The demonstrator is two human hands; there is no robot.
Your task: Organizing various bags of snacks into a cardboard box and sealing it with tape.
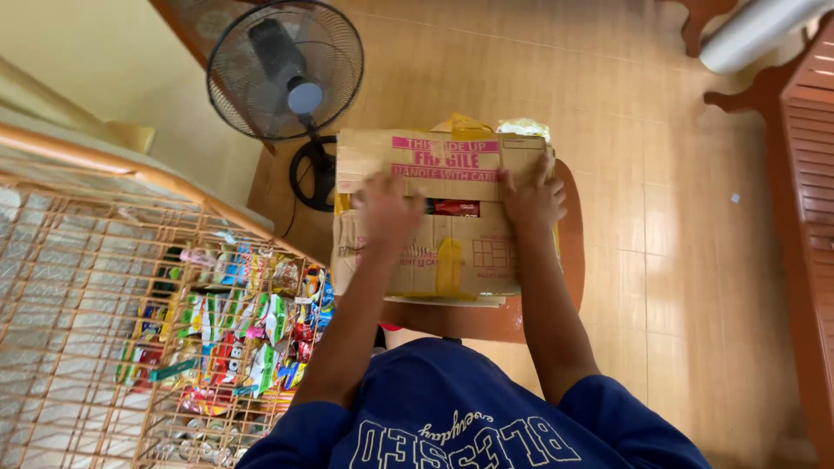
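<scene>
From the head camera, the floor (695, 260) is glossy tan tile, with a black pedestal fan (285, 74) standing at the upper left beside a pale yellow wall. A red-brown slatted wooden bench (812, 174) runs down the right edge. At the lower left, a copper-coloured wire rack (78, 287) stands next to a heap of bright snack packets (234, 334).

A worn cardboard box (443, 213) sits in the middle on a round brown wooden stool (569, 260), with its 2 top flaps nearly closed and a narrow gap between them. The left hand (387, 213) lies flat, fingers spread, on the left part of the flaps. The right hand (532, 200) presses open-palmed on the right part. Neither hand grasps anything; both rest directly on the box top.
</scene>
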